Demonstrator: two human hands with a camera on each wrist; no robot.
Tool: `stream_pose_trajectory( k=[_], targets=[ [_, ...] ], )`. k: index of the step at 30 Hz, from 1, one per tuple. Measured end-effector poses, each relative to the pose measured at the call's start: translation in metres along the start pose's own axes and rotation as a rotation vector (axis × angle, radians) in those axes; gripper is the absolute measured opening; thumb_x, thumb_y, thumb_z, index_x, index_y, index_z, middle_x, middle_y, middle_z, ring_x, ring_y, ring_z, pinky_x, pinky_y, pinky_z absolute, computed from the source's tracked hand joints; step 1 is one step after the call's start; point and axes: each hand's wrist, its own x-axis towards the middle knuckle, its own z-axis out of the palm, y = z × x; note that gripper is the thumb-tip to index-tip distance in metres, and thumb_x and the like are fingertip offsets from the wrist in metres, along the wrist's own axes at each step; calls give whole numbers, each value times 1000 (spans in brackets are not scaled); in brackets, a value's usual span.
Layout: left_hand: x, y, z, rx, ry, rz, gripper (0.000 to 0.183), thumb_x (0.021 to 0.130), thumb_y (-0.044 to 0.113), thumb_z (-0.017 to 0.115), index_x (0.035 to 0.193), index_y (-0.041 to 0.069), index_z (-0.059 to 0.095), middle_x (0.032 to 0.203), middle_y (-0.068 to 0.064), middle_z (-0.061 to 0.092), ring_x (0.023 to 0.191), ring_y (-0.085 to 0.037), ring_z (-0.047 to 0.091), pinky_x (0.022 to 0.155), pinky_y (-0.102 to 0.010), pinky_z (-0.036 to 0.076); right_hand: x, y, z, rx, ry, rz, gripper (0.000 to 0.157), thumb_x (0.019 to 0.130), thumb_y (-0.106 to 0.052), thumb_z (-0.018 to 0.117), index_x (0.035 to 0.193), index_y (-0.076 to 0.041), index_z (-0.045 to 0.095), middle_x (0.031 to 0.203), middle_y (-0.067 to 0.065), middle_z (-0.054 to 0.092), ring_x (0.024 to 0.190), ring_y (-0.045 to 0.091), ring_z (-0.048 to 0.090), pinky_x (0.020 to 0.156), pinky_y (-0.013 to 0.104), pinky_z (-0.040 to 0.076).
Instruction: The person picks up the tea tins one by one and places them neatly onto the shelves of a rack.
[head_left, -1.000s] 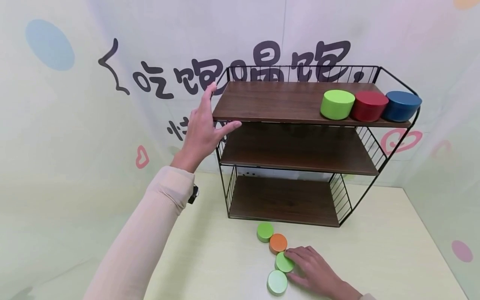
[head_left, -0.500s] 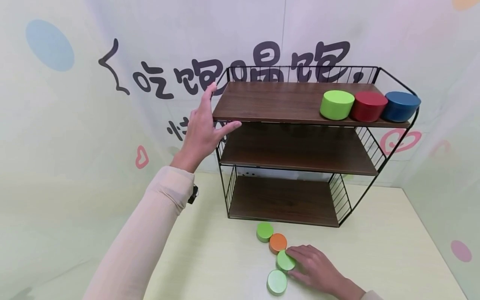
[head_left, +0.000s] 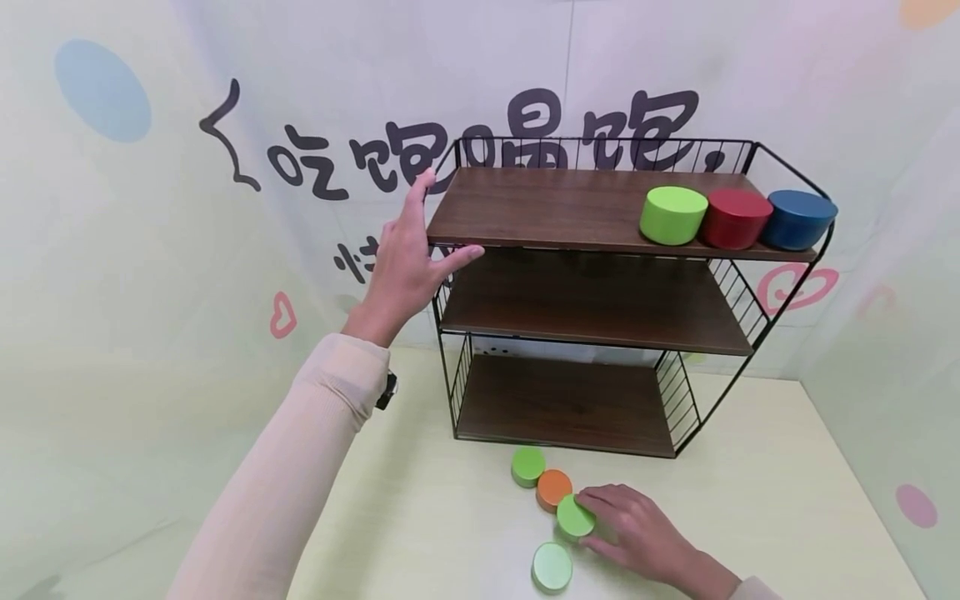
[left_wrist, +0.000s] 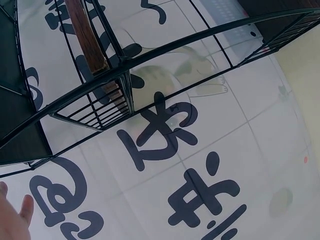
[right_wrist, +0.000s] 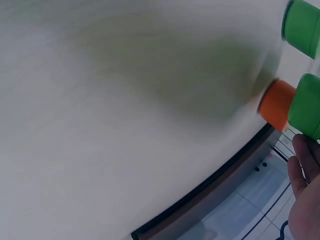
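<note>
In the head view my right hand (head_left: 637, 533) pinches a light green round tin (head_left: 575, 517) between thumb and fingers, close over the table. An orange tin (head_left: 554, 490) is right beside it, with another green tin (head_left: 528, 467) behind and a mint-green tin (head_left: 551, 568) in front. The right wrist view has the held green tin (right_wrist: 306, 105) at my fingertips, overlapping the orange tin (right_wrist: 276, 104). My left hand (head_left: 405, 258) rests at the upper left end of a three-tier rack (head_left: 547, 208), fingers extended along its side and thumb across the front edge.
On the rack's top shelf, a lime green tin (head_left: 673, 216), a red tin (head_left: 737, 219) and a blue tin (head_left: 799, 220) stand in a row at the right end. The black wire frame rises at the sides and back. A printed wall sheet (head_left: 187, 250) hangs behind.
My right hand has shifted the held green tin slightly right and away from me, widening its gap from the mint-green tin. My left hand stays at the rack. The head view tilts a little.
</note>
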Motion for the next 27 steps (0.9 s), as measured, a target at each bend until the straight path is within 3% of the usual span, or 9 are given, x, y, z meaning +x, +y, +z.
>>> stream_pose_trajectory(
  k=[8, 19, 27],
  targets=[
    [0, -1, 0, -7, -1, -4, 105, 81, 59, 74, 160, 28, 12, 161, 16, 23, 134, -35, 40, 108, -53, 32, 18, 8, -17, 8, 42, -48, 52, 71, -34, 88, 111, -5, 73, 106, 4, 73, 94, 18, 69, 79, 37, 57],
    [0, -1, 0, -7, -4, 2, 105, 81, 59, 73, 160, 27, 11, 161, 15, 22, 137, -33, 39, 111, -52, 30, 37, 14, -45, -30, 46, -74, 49, 81, -42, 81, 112, -5, 72, 107, 3, 72, 93, 18, 67, 76, 38, 57],
    [0, -1, 0, 0, -4, 2, 105, 81, 59, 73, 160, 27, 11, 162, 14, 23, 134, -37, 39, 109, -55, 32, 57, 19, -66, -41, 19, -71, 49, 76, -38, 84, 111, -6, 73, 106, 2, 72, 94, 16, 66, 78, 33, 56]
  ],
)
